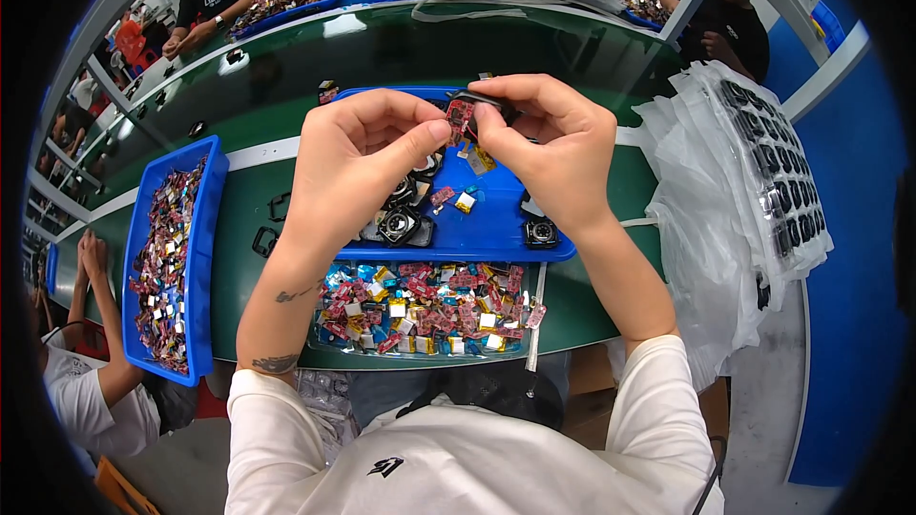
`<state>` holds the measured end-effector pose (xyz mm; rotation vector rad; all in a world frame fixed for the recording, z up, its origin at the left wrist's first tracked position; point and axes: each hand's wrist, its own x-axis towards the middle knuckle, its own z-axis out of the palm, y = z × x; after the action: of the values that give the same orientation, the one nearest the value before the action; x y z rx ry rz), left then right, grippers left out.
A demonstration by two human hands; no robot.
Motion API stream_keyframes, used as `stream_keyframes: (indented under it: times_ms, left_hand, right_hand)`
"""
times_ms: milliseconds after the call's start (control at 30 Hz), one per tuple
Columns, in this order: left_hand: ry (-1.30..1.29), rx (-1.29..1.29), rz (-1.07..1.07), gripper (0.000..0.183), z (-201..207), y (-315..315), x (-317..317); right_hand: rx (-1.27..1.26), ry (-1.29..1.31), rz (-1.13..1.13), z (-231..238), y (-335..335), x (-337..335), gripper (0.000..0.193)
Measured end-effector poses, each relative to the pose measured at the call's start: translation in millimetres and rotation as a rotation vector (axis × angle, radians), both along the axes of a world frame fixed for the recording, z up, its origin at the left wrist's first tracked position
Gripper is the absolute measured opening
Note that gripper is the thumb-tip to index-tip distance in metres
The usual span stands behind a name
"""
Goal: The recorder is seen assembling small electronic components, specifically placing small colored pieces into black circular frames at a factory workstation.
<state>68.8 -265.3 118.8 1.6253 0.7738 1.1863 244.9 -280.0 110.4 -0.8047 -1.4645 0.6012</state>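
Over a blue tray my two hands meet, fingers closed. Between my left thumb and forefinger is the edge of a small red circuit board; my left hand pinches it. My right hand grips a black watch case, its thumb pressed close to the board. Board and case touch or nearly touch; the fingers hide how they join. Below, the tray holds several black watch cases, a loose red board and a small white-and-yellow battery.
A clear tray heaped with red boards and batteries lies nearest me. Left stands a blue bin full of similar parts. Black frames lie beside the tray. Stacked plastic trays of black cases rise at right. People work across the green bench.
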Motion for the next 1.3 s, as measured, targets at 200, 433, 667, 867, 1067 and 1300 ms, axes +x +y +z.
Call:
stream_keyframes:
  times_ms: [200,433,667,867,1067,1300]
  left_hand:
    - [0.03,0.004,0.063,0.014,3.6,-2.1,-0.4]
    - [0.028,0.037,0.08,0.016,4.4,2.7,-1.7]
    - [0.014,0.036,0.009,0.017,1.4,3.8,2.6]
    - [0.066,-0.058,-0.069,0.015,3.3,10.4,-9.4]
    - [0.288,-0.013,-0.294,0.015,14.7,12.9,-21.5]
    - [0.055,0.071,-0.003,0.036,19.2,17.8,-38.5]
  right_hand:
    - [-0.041,0.067,0.163,-2.2,4.5,2.8,0.017]
    - [-0.127,0.09,0.213,1.3,3.4,2.5,0.016]
    - [-0.129,0.143,0.186,-0.2,2.6,2.8,0.015]
    - [0.04,-0.104,0.278,2.6,6.0,13.9,0.015]
    - [0.188,-0.541,0.442,15.7,1.9,28.3,0.012]
    - [-0.117,-0.537,0.223,15.7,7.6,23.1,0.02]
